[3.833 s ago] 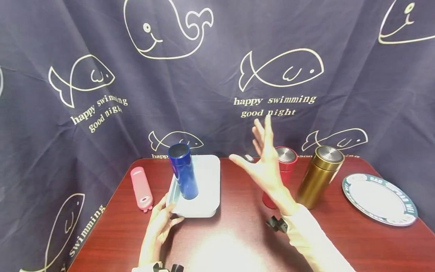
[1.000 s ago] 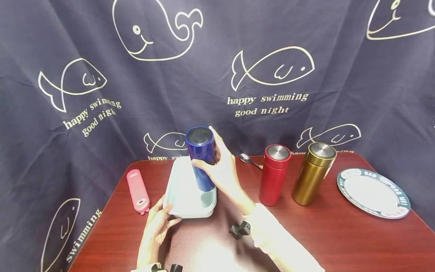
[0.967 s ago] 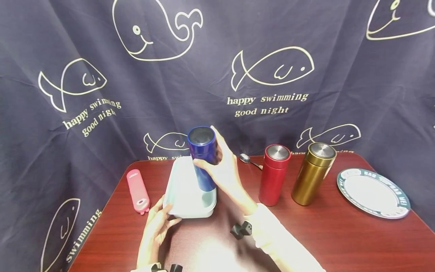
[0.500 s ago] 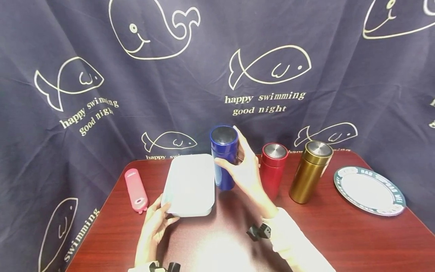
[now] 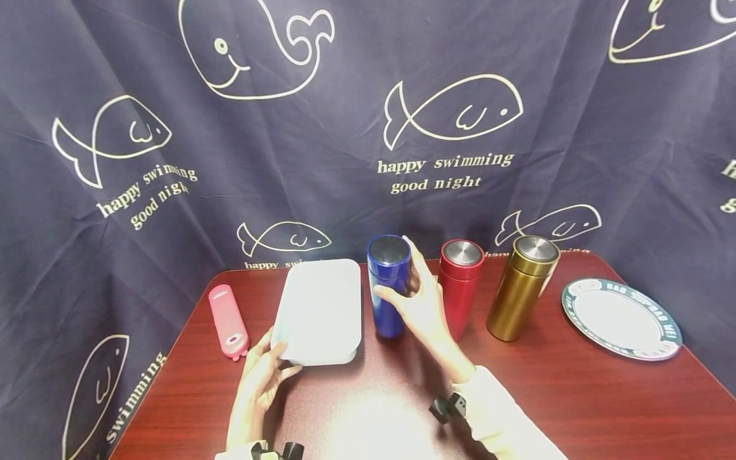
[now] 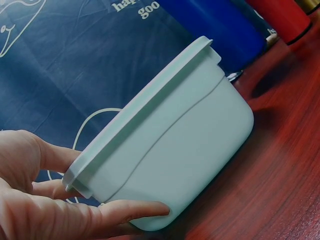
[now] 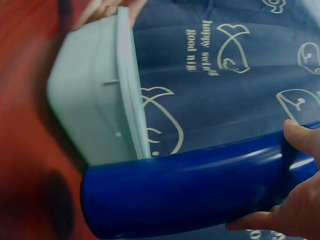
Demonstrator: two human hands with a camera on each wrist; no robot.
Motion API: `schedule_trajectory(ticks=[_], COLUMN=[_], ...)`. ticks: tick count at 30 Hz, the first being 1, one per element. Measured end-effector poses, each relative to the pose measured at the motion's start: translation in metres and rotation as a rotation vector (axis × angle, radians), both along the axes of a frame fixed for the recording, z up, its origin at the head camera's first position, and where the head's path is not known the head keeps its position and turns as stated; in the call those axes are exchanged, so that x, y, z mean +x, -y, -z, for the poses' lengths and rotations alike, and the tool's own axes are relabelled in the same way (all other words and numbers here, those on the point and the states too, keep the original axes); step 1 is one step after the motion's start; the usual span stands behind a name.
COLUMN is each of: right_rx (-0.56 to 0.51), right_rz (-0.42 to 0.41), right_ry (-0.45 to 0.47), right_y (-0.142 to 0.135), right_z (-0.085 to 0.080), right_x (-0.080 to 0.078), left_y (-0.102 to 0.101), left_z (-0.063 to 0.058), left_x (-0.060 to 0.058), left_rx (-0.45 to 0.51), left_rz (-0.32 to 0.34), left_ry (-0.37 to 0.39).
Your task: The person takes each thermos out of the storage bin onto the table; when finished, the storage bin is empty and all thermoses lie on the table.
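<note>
My left hand (image 5: 260, 377) grips the near left corner of a pale mint lidded plastic food container (image 5: 319, 313) on the table. In the left wrist view, the thumb lies along the container's side wall and other fingers reach its rim. My right hand (image 5: 422, 306) holds a blue thermos bottle (image 5: 388, 300) upright, just right of the container, thumb on the near side and fingers around the far side. The right wrist view shows the bottle's lower body (image 7: 175, 192) with its base close over the table. A red thermos bottle (image 5: 460, 287) stands partly behind the right hand.
A gold thermos bottle (image 5: 520, 294) stands right of the red one. A white plate with a green lettered rim (image 5: 575, 319) lies at the far right. A pink long case (image 5: 227, 321) lies left of the container. A dark fish-print curtain (image 5: 322, 153) hangs behind the table (image 5: 575, 409).
The blue bottle stood on the container's lid; my right hand took hold of it, moved it right, off the lid, and has lowered it. The left hand has stayed at the container.
</note>
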State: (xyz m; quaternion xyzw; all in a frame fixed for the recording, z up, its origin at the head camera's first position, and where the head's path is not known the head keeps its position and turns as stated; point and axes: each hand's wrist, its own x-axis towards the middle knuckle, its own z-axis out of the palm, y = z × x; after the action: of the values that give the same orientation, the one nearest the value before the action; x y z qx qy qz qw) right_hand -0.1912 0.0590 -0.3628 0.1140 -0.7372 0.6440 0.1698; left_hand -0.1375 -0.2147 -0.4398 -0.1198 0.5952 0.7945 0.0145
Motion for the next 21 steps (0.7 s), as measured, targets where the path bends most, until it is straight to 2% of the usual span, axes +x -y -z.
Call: schedule_trajectory(ticks=[9, 16, 21], right_rx=[-0.006, -0.030, -0.032], right_rz=[0.016, 0.026, 0.020], right_ry=[0.017, 0.012, 0.013], right_y=[0.001, 0.001, 0.000], right_z=[0.024, 0.028, 0.028], right_x=[0.001, 0.000, -0.001], left_y=[0.001, 0.000, 0.001], left_z=[0.001, -0.001, -0.001], left_x=[0.000, 0.000, 0.001], left_rx=[0.002, -0.002, 0.000], left_rz=[-0.001, -0.006, 0.013], left_ry=[-0.002, 0.005, -0.006])
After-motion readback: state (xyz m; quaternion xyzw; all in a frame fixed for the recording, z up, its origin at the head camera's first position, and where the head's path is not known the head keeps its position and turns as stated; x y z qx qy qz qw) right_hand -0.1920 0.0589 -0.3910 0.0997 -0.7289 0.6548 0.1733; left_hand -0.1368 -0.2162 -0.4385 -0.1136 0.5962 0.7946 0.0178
